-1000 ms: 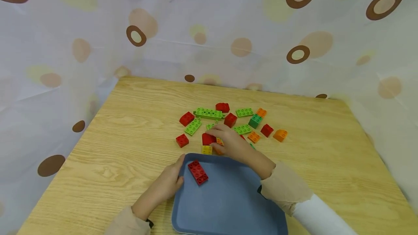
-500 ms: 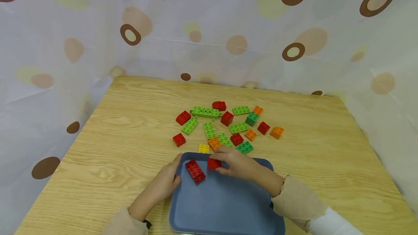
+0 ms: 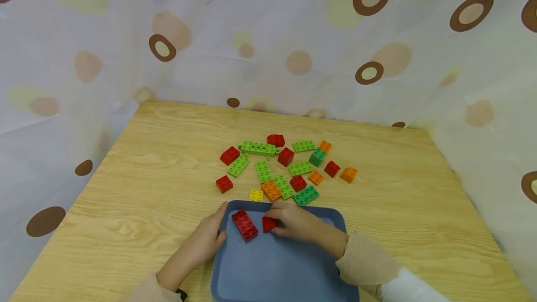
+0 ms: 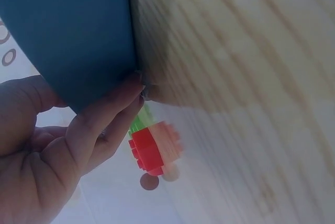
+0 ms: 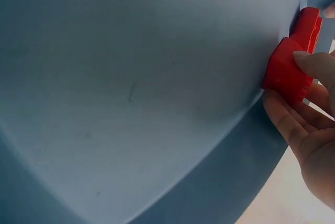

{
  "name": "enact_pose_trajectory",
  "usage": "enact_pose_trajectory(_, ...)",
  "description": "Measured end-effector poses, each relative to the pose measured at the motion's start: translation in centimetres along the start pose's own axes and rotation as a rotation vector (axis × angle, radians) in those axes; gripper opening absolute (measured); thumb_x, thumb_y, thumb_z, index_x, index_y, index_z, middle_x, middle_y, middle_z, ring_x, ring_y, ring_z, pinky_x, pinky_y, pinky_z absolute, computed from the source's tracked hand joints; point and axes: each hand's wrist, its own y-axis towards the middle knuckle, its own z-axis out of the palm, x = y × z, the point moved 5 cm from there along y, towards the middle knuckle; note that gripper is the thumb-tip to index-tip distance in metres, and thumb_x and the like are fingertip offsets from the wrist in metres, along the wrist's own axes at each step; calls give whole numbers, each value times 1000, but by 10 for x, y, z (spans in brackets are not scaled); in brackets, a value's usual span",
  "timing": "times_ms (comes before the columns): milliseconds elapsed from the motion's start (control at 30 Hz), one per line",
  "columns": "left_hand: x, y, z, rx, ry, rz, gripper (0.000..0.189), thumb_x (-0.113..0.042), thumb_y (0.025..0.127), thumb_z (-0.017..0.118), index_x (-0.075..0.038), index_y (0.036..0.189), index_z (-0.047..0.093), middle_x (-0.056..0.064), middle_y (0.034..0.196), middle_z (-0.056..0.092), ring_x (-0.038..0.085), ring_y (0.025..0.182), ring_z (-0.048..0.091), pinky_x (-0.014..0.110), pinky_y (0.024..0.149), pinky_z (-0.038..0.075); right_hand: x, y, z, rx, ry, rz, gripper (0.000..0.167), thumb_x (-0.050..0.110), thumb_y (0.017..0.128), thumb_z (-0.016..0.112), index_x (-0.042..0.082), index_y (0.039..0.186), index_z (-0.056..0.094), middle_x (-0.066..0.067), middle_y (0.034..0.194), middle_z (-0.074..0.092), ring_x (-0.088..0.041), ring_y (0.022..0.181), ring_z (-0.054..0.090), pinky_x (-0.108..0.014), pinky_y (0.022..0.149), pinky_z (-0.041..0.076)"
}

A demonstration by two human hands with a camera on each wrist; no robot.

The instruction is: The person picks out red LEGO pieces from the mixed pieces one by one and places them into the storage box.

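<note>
One left hand [image 3: 203, 237] pinching tray [image 3: 278, 269] by left side. Brick [image 3: 245, 225] lying inside. Block [image 3: 270, 224], just right of brick, inside tray; right hand [image 3: 299, 223] closed to block width, pinching it. Likely light, rigid, smooth: hold by opposite sides.

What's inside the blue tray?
A studded red piece lies there, and the right hand pinches a red block. I can't see what that hand covers.

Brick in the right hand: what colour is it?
Red; the brick shows best in the right wrist view.
</note>
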Motion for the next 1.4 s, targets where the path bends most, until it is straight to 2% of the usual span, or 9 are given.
enact_pose_trajectory(200, 1, -1, 0, 13, -8, -2, 64, 8, 82, 54, 10, 140, 28, 28, 125, 53, 17, 71, 51, 26, 56, 41, 1, 1, 0, 22, 20, 49, 29, 15, 80, 71, 5, 107, 66, -4, 98, 63, -10, 85, 56, -18, 72, 49)
enact_pose_trajectory(333, 2, -1, 0, 17, -19, 0, 64, 8, 82, 53, 10, 141, 28, 28, 124, 54, 16, 67, 50, 25, 54, 40, 2, -1, -10, 12, 0, 90, 34, 20, 80, 71, 6, 110, 65, -5, 104, 65, -12, 89, 60, -22, 75, 51)
enact_pose_trajectory(467, 3, 0, 0, 22, -29, -5, 65, 8, 81, 53, 10, 141, 27, 28, 120, 55, 15, 62, 48, 24, 52, 39, -4, -4, -37, -109, 11, 125, 34, 21, 82, 70, 4, 111, 66, -7, 106, 67, -19, 91, 63, -29, 77, 53)
enact_pose_trajectory(567, 3, 0, 0, 24, -28, -7, 65, 8, 81, 54, 10, 140, 28, 28, 120, 56, 15, 63, 48, 24, 52, 39, -20, -6, -56, -208, 11, 176, 32, 17, 81, 69, 1, 109, 66, -10, 105, 68, -23, 93, 63, -34, 79, 54)
enact_pose_trajectory(633, 3, 0, 0, 25, -29, -10, 65, 8, 81, 54, 10, 140, 28, 28, 120, 56, 15, 63, 49, 24, 53, 40, -34, -7, -64, -241, -15, 217, 32, 14, 81, 69, -1, 109, 66, -12, 105, 68, -25, 94, 63, -37, 79, 54)
enact_pose_trajectory(833, 1, 0, 0, 19, -36, -7, 65, 9, 80, 54, 10, 140, 28, 25, 111, 59, 15, 62, 47, 23, 52, 39, -74, -8, -69, -202, 48, 339, 34, 10, 82, 67, -5, 112, 63, -20, 109, 64, -33, 97, 60, -42, 80, 53)
enact_pose_trajectory(1033, 0, -1, 1, 19, -26, 2, 65, 9, 80, 54, 12, 139, 28, 24, 104, 61, 15, 63, 48, 24, 52, 39, -93, -3, -56, -124, 124, 400, 38, 9, 82, 67, -6, 117, 60, -21, 113, 62, -33, 98, 60, -39, 78, 53)
enact_pose_trajectory(1267, 2, -2, 1, 27, -44, 11, 65, 9, 80, 54, 13, 139, 27, 22, 97, 61, 14, 61, 47, 22, 50, 39, -98, 9, -43, -18, -7, 399, 34, 14, 80, 70, -2, 110, 65, -15, 107, 66, -26, 95, 59, -37, 80, 51)
enact_pose_trajectory(1400, 2, -2, 1, 23, -50, 9, 65, 9, 80, 54, 12, 140, 28, 26, 108, 60, 15, 64, 49, 23, 51, 41, -95, 13, -41, 20, -26, 418, 31, 13, 79, 71, 0, 106, 67, -14, 103, 65, -24, 90, 56, -35, 78, 50)
